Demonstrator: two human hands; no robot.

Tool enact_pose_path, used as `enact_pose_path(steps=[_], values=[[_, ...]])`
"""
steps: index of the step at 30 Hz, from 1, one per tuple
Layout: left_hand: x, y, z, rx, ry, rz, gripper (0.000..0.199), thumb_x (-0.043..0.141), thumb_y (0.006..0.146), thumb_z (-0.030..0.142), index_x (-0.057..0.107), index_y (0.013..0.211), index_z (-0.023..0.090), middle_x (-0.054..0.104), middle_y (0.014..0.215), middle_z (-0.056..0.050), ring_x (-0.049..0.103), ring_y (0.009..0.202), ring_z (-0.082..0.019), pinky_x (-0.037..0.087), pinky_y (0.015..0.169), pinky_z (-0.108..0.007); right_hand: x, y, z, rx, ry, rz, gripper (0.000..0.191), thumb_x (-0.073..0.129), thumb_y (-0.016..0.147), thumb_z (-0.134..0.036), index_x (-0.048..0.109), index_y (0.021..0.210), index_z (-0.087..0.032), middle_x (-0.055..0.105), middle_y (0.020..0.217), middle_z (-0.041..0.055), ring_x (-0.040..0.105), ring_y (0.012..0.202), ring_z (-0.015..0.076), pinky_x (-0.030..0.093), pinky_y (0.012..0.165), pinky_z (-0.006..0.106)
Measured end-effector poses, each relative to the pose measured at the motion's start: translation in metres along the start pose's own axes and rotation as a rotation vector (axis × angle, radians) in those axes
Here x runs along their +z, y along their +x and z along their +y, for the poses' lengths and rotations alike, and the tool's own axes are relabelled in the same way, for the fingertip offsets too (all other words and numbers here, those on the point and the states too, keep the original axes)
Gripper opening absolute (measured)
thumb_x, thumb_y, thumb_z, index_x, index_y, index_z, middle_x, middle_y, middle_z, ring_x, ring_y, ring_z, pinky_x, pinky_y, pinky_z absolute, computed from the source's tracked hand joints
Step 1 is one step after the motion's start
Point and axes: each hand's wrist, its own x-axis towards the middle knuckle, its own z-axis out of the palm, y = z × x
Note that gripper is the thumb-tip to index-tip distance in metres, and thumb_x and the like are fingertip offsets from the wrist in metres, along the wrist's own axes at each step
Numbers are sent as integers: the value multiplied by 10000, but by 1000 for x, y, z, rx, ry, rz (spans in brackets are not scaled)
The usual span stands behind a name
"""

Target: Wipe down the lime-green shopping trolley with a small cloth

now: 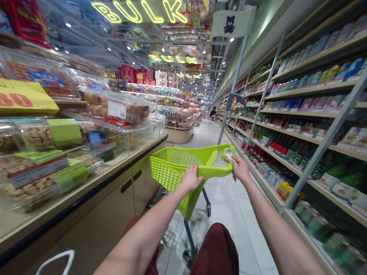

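The left hand grasps the near rim of the lime-green shopping cart and the right hand its handle; the cart's long axis runs roughly crosswise, the basket reaching leftward, nearer the left hand. Beyond, the tiled floor recedes.

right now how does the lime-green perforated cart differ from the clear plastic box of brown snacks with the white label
The cart is opaque green, the box see-through. The cart stands on the tiled floor; the box lies up on the display. The left hand and right hand touch the cart, not the box. Both have plastic-looking bodies.
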Motion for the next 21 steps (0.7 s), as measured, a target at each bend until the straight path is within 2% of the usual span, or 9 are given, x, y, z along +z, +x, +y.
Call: enact_pose_path(steps=[2,5,9,12,16,19,21], values=[[2,1,-6,15,16,-46,641,430,797,426,213,1364,220,192,1460,-69,189,1323,-256,180,1045,-518,-7,-6,-3,5,-7,20,339,412,715,-206,673,928,-169,618,1096,86,552,1038,223,392,963,410],[6,0,-2,52,45,-40,667,441,788,427,196,1370,212,182,1462,-80,147,1335,-259,154,1048,-533,-14,-23,-16,-38,-59,51,346,404,723,-191,671,942,-173,617,1091,82,561,1014,213,402,951,387],[9,-4,9,60,60,-39,693,468,771,401,186,1373,204,180,1461,-90,150,1334,-265,158,1047,-536,-13,-52,-45,-251,-187,-4,368,395,748,-150,633,1027,-172,582,1145,96,527,1054,207,398,944,365],[10,-7,11,70,61,-42,713,479,760,382,167,1376,205,164,1466,-84,149,1333,-267,168,1042,-543,-10,-65,-60,-365,-334,-58,370,394,769,-134,597,1077,-160,531,1215,122,458,1133,234,357,959,411],[10,-8,7,107,75,-66,703,469,764,376,163,1375,216,164,1467,-75,141,1336,-264,170,1045,-532,-17,-64,-60,-276,-517,25,346,423,789,-183,570,1102,-197,524,1222,122,403,1172,284,269,964,525],[13,-6,3,69,49,-73,709,469,759,376,173,1372,178,160,1465,-96,139,1337,-257,167,1052,-522,-19,-64,-57,-260,-544,68,352,426,788,-186,558,1115,-189,525,1214,129,406,1165,281,289,949,497],[16,-4,1,18,31,-75,728,482,745,370,171,1372,168,146,1467,-101,130,1339,-256,166,1052,-524,-12,-66,-60,-282,-551,42,366,432,777,-163,552,1123,-169,513,1224,137,404,1168,279,297,949,467]])
